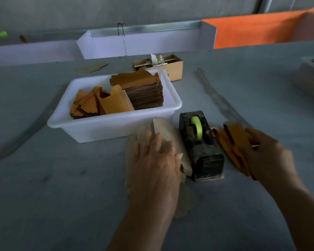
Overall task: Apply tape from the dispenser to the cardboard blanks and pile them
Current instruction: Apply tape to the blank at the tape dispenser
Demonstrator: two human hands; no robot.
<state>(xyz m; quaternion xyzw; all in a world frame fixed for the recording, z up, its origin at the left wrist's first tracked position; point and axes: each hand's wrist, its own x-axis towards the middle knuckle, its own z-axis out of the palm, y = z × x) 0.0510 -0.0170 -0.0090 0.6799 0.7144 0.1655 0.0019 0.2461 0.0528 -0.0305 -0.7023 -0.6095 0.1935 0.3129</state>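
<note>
A black tape dispenser (200,147) with a green tape roll (196,128) stands on the grey table, between my hands. My left hand (155,158) lies flat, fingers spread, on a pale brown stack of cardboard blanks (172,136) just left of the dispenser. My right hand (265,154) grips a bunch of orange-brown blanks (233,140) right of the dispenser; its fingers are blurred. A white plastic tub (91,124) behind my left hand holds a tall stack of blanks (143,89) and several loose ones (98,103).
A small open cardboard box (174,67) with tape rolls sits behind the tub. One loose blank (92,67) lies at the back left. A white metal trough (143,42) runs along the table's far edge, with an orange panel (252,31) beside it. Another container (310,73) shows at the right edge.
</note>
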